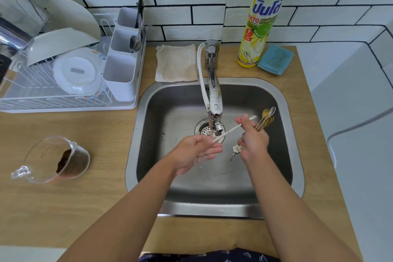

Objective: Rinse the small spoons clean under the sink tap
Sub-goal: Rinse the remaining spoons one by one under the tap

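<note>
Under the tap (214, 100), our left hand (196, 152) pinches a white spoon (231, 128); our right hand's (254, 143) grip clamps several small spoons (265, 119).

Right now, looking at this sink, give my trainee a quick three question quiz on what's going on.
1. True or false: the right hand holds a bunch of spoons.
2. What lies between the tap and the dish rack on the counter: A) cloth B) plate C) knife?
3. Fill in: the left hand touches one end of a white ____ under the tap.

Key: 1 true; 2 A, the cloth; 3 stick.
</note>
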`<state>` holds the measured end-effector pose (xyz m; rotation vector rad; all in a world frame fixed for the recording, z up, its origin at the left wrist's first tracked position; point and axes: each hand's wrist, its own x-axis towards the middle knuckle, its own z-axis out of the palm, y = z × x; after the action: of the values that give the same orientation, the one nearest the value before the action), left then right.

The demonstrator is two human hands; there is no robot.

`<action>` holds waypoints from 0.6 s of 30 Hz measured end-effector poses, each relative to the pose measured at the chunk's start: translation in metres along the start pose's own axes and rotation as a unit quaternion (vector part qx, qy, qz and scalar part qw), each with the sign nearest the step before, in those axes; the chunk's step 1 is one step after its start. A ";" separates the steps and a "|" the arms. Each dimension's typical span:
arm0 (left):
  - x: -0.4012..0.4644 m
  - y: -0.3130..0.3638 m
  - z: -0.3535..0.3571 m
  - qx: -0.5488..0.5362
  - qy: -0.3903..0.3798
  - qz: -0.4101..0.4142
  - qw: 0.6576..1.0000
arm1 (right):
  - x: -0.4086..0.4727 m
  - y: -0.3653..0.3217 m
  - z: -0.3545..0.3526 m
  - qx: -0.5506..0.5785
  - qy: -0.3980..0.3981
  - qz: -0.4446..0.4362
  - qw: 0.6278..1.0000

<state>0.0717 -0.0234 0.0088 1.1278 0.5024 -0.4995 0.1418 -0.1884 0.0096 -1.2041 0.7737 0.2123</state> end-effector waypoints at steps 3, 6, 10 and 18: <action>-0.001 -0.002 -0.002 0.047 0.006 0.024 0.999 | -0.001 -0.003 -0.001 -0.017 0.008 -0.012 1.000; 0.007 -0.002 0.008 0.358 0.145 0.109 0.916 | -0.009 0.004 0.008 -0.008 0.004 -0.019 1.000; 0.012 0.002 0.008 0.600 0.171 0.103 0.775 | -0.013 0.007 0.013 -0.029 -0.011 -0.028 0.999; 0.010 0.011 -0.001 0.432 0.035 0.096 0.896 | -0.012 0.009 0.009 -0.071 -0.049 -0.043 0.995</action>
<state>0.0855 -0.0199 0.0103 2.0353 0.2075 -0.5206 0.1323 -0.1741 0.0113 -1.3478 0.6286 0.2559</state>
